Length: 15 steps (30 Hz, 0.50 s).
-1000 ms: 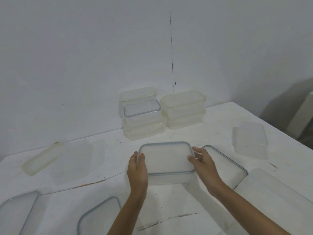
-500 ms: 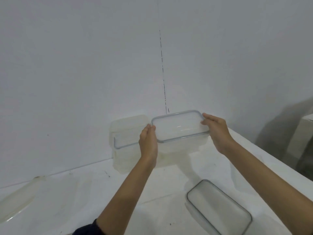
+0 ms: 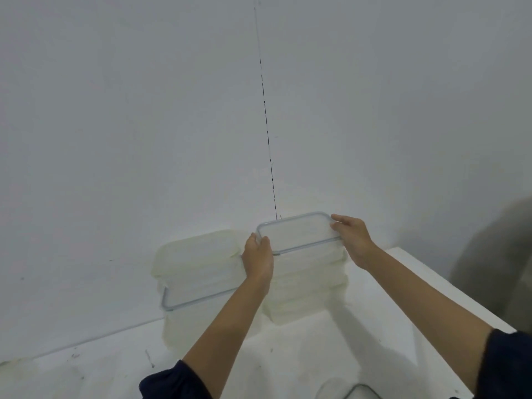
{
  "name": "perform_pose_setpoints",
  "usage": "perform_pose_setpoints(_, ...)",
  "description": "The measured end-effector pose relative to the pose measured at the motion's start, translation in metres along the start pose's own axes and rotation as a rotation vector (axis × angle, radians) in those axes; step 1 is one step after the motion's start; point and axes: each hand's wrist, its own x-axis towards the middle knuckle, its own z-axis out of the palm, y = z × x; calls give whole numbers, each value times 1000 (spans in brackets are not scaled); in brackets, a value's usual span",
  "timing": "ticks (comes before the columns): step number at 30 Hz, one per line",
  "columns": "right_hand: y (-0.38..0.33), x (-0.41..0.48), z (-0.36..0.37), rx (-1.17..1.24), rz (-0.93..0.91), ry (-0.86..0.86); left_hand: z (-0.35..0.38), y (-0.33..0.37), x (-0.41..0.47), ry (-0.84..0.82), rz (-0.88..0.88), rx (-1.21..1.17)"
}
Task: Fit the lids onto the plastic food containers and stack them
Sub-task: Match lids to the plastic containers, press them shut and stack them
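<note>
A clear lidded container [image 3: 299, 233] with a grey-rimmed lid rests on top of the right stack [image 3: 305, 289] of translucent containers by the wall. My left hand [image 3: 257, 259] grips its left end and my right hand [image 3: 349, 236] grips its right end. To the left stands a second stack [image 3: 198, 280], whose upper part holds a yellowish lidded container and a grey-rimmed lid edge [image 3: 184, 302] lower down. My left forearm hides part of both stacks.
The white table [image 3: 331, 349] meets a plain white wall behind the stacks. Its right edge runs diagonally at the right, with a dark grey shape [image 3: 501, 254] beyond it. A grey-rimmed lid corner [image 3: 359, 391] shows at the bottom edge.
Both hands lifted the lidded container from the table's front, carried it back toward the wall and brought it down onto the right stack. The view has tilted upward.
</note>
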Motion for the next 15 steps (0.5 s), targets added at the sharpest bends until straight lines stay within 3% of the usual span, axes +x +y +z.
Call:
perform_pose_setpoints(11,15,21,12,-112,-134,-25,19,-15,21,74,134,197)
perform_pose_setpoints(15,6,10,-9,-174,-121,-45,15,-3,-5,83,528,346)
